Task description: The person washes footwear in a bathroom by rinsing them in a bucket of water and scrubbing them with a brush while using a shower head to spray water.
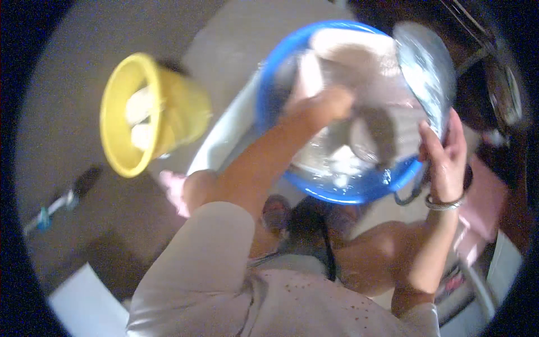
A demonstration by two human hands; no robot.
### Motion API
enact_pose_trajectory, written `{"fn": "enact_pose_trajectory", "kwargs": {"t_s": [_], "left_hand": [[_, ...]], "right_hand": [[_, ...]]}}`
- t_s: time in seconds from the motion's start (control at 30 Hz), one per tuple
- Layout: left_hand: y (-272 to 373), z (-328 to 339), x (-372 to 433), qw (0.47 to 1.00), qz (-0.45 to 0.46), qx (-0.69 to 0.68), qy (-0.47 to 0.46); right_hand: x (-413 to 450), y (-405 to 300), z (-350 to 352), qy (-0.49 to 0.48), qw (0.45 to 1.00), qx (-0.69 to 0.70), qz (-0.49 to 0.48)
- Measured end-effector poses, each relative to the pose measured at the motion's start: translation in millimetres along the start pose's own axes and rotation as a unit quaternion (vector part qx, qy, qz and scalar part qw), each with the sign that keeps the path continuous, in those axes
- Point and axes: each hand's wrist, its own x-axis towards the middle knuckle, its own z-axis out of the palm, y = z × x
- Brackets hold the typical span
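Note:
A blue basin (266,76) stands before me, holding water and pale things too blurred to name. My left hand (334,101) reaches over the basin's middle and is smeared by motion. Whether its fingers grip anything cannot be made out. At the basin's right side, my right hand (444,156) holds the lower edge of a shiny silvery bowl or lid (425,67). This piece is tilted up on its edge, with my thumb on the near face and fingers behind it. A metal bracelet (444,204) circles my right wrist.
Left of the basin, a yellow bucket (185,109) has white things (141,105) inside. A pale bar-like edge (227,122) runs between bucket and basin. Pink material (484,198) lies at the right, and a metal fixture (505,92) shows at the upper right.

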Motion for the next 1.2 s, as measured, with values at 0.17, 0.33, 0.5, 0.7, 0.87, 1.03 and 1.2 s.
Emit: {"fn": "enact_pose_trajectory", "kwargs": {"t_s": [0.17, 0.33, 0.5, 0.7, 0.87, 1.03, 1.2], "left_hand": [[-25.4, -138.2, -100.6, 0.956, 0.071, -0.184, 0.216], [-127.2, -215.6, -271.4, 0.866, -0.13, 0.04, 0.482], [-200.5, -173.8, -386.7, 0.836, -0.548, 0.04, -0.005], [-183.4, -158.0, -384.3, 0.534, -0.506, -0.675, 0.063], [-199.3, -161.9, -378.2, 0.725, -0.526, -0.431, 0.11], [-162.7, -178.5, -371.3, 0.765, -0.421, -0.274, 0.403], [-96.4, -302.7, -376.8, 0.701, -0.358, -0.377, 0.488]], "right_hand": [[-0.6, -6.0, 7.2, -0.062, 0.998, -0.023, -0.007], [-11.3, -11.7, 17.6, -0.101, 0.995, -0.015, -0.01], [-13.2, -3.3, 15.0, -0.101, 0.995, -0.021, -0.018], [-16.2, 10.0, 6.8, -0.064, 0.998, 0.01, 0.001], [-18.1, 10.0, -3.5, -0.064, 0.998, -0.009, -0.006], [-15.8, 0.4, 1.4, -0.033, 0.999, -0.031, -0.023], [-16.5, -22.8, -18.4, -0.057, 0.997, 0.039, -0.018]]}}
